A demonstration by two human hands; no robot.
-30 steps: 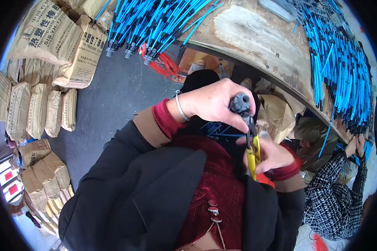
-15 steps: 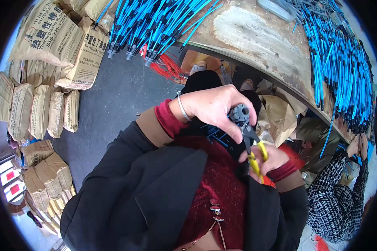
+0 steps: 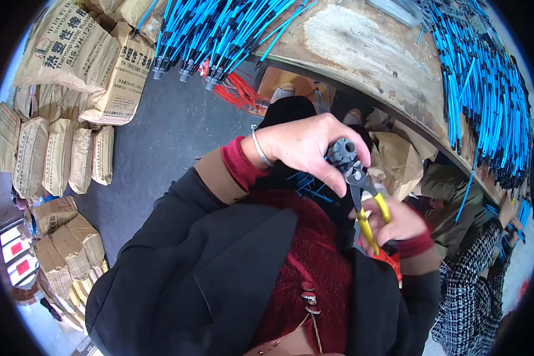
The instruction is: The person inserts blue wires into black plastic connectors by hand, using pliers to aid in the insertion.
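Note:
My left hand (image 3: pixel 311 145) is closed around a dark grey ribbed plastic fitting (image 3: pixel 342 152), its round open end facing up. Below that hand, a few thin blue tubes (image 3: pixel 308 188) show over my lap; whether they join the fitting is hidden. My right hand (image 3: pixel 400 221), slightly blurred, grips yellow-handled pliers (image 3: pixel 366 231). Their dark metal head (image 3: pixel 356 175) is right against the fitting, near my left fingertips. The yellow handles stand apart, and the exact spot between the jaws cannot be made out.
A wooden table (image 3: pixel 344 35) spans the far side, with heaps of blue tubes with black ends (image 3: pixel 480 89) on it. More blue tubes (image 3: pixel 213 35) overhang its left edge near red strands (image 3: pixel 240 92). Brown paper sacks (image 3: pixel 59 148) are stacked left. A co-worker's patterned sleeve (image 3: pixel 471 261) is at right.
Both my hands have shifted slightly right with the fitting and pliers. The pliers' handles look wider apart. At the right, the co-worker's arms have moved.

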